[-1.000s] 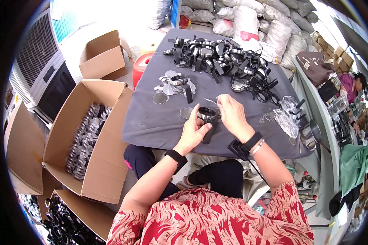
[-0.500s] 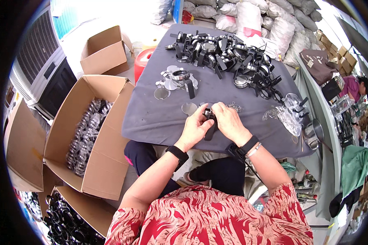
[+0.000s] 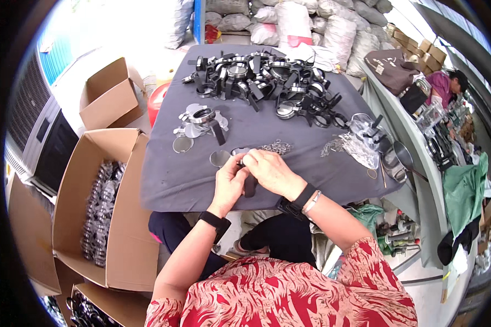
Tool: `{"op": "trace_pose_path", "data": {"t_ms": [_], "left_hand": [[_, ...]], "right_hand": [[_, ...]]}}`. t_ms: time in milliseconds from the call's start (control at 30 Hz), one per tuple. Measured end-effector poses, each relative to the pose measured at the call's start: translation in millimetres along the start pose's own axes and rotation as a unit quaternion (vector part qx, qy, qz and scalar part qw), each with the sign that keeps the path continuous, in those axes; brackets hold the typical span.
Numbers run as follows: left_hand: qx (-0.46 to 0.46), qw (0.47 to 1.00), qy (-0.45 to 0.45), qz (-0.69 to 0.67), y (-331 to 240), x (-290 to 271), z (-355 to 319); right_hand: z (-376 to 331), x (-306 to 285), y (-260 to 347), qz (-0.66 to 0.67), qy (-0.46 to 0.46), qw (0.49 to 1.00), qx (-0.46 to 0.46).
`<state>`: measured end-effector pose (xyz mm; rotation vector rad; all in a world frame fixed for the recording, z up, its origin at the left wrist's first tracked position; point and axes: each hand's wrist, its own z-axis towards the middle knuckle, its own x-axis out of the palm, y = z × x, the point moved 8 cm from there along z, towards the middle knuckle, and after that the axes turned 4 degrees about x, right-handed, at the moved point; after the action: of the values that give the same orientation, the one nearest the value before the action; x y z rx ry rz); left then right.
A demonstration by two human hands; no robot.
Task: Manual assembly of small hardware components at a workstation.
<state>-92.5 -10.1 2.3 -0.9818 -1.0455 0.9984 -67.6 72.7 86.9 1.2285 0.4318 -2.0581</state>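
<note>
Near the front of the grey-covered table (image 3: 311, 188), my left hand (image 3: 227, 186) is closed around a metal ring part with a black handle (image 3: 250, 186). The handle points down toward me. My right hand (image 3: 271, 171) pinches at the top of the same part, its fingers covering most of the ring. Just beyond my left fingers lies a flat round disc (image 3: 219, 158). A loose cluster of small metal wire pieces (image 3: 277, 147) sits past my right hand. Farther left, another black-handled ring (image 3: 204, 115) rests on a small heap of discs (image 3: 191, 129).
A large pile of black-handled rings (image 3: 256, 76) covers the table's far side. At the right edge are a clear plastic bag (image 3: 360, 150) and a metal pan (image 3: 402, 155). Open cardboard boxes (image 3: 128, 218) stand left. Another person (image 3: 442, 87) sits at the far right.
The view has shifted, so the table sits lower and farther left. My right hand has turned more across the ring part, its fingers over the top; both hands keep hold.
</note>
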Motion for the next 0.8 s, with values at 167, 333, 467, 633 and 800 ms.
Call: {"op": "trace_pose_path", "data": {"t_ms": [167, 333, 467, 633, 800], "left_hand": [[0.002, 1.0, -0.016, 0.012, -1, 5, 2], [-0.008, 0.998, -0.027, 0.051, -3, 5, 3], [-0.013, 0.998, -0.039, 0.051, -4, -1, -1], [-0.005, 0.998, -0.034, 0.056, -5, 4, 2], [-0.013, 0.997, -0.037, 0.059, -3, -1, -1]], "right_hand": [[-4, -3, 2, -0.037, -0.009, 0.999, -0.02], [-8, -9, -23, 0.155, -0.003, 0.985, 0.072], [-41, -45, -95, 0.139, -0.113, 0.953, 0.244], [-131, -64, -206, -0.065, -0.089, 0.913, 0.392], [-152, -50, -231, -0.152, 0.006, 0.906, 0.394]]}}
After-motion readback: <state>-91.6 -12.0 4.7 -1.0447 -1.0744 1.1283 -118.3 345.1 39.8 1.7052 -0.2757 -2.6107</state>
